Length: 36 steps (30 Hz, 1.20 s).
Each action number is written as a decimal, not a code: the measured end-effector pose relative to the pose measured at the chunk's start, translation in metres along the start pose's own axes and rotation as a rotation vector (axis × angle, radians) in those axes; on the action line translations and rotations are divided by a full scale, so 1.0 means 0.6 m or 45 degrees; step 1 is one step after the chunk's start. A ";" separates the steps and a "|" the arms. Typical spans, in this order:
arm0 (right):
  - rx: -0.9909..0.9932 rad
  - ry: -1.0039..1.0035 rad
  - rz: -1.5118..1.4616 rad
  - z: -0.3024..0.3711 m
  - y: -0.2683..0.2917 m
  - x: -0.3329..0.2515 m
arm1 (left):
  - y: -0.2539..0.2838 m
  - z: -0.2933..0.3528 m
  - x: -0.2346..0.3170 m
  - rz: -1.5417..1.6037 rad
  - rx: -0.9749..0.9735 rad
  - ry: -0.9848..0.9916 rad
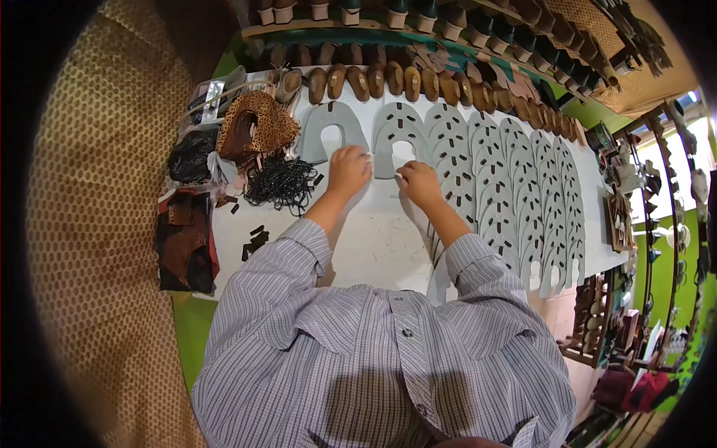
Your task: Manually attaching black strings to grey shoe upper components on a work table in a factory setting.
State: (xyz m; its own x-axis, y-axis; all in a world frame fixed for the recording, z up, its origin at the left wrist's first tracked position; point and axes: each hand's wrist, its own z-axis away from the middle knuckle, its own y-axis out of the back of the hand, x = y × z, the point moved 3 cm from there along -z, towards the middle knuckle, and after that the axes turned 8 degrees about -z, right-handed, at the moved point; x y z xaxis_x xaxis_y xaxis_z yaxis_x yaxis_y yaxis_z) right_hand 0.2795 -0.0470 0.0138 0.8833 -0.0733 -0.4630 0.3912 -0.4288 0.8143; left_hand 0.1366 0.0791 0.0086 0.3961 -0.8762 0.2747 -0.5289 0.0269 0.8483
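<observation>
Two grey U-shaped pieces lie flat, curved end away from me, on the white table [358, 246]. My left hand [349, 172] is at the right leg of the left grey U-shaped piece [312, 134], which has one dark tab on its curve. Its fingers are bent together over the leg's end. With bent fingers, my right hand [420, 184] grips the right leg of the second grey U-shaped piece [385, 153], which bears several dark tabs. The fingertips are partly hidden. Overlapping columns of similar grey pieces [494, 183] extend to the right.
A tangle of black cords [280, 185], leopard-print material [258, 123] and loose dark tabs [255, 243] lie at left. Brown shoe lasts [412, 82] line the table's back edge. Above them runs a shelf [321, 25] with more lasts. Racks [657, 224] stand at right.
</observation>
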 end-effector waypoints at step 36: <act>-0.183 0.096 0.250 -0.150 -0.055 -0.074 | 0.104 0.003 -0.173 -0.225 -0.211 0.360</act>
State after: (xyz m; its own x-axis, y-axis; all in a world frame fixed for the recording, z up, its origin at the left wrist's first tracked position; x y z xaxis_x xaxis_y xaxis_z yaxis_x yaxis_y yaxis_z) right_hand 0.2509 0.0516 0.0391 0.9606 -0.0729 -0.2683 0.2384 -0.2803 0.9298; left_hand 0.0612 0.1706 0.0319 0.6744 -0.7073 0.2119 -0.3141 -0.0152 0.9493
